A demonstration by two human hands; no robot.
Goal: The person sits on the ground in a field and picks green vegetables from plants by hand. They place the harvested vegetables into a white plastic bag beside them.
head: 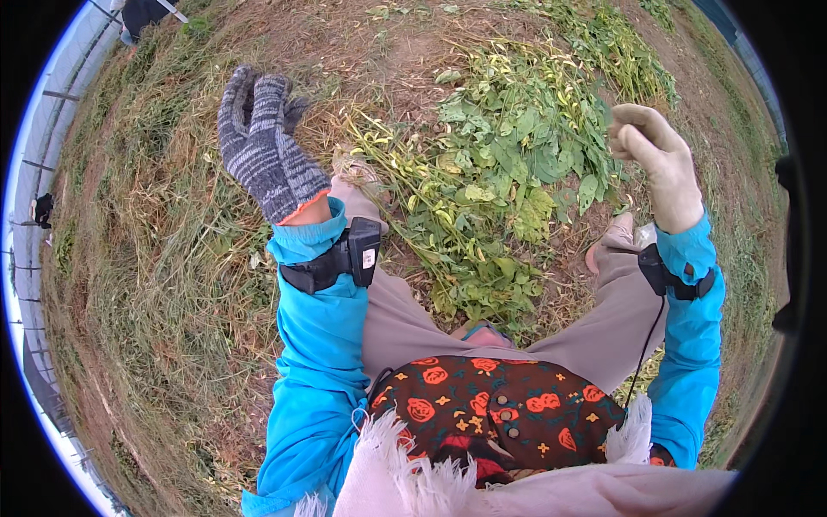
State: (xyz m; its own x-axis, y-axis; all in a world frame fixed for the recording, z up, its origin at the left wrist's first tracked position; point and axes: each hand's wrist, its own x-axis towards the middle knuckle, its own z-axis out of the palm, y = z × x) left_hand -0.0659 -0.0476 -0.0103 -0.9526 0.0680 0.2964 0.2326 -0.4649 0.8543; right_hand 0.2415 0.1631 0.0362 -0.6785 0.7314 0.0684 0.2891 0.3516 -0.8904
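Note:
My left hand [265, 145] wears a grey striped knit glove with an orange cuff. It is raised over dry cut grass, its fingers apart and nothing seen in it. On the other side, my right hand [659, 155], in a beige glove, hovers by the right edge of a heap of pulled bean plants [517, 148]. Its fingers are loosely bent, and no held thing shows. Green leaves and yellow-green pods [446, 216] lie between my legs, several stems reaching towards my left foot [352, 168]. Neither hand appears to touch the plants.
Dry cut grass [174, 258] covers the ground at left. More pulled plants [627, 58] lie at the upper right. A person [142, 16] is partly visible at the upper left. Framed walling [39, 161] curves along the left rim. A low seat [488, 336] shows beneath me.

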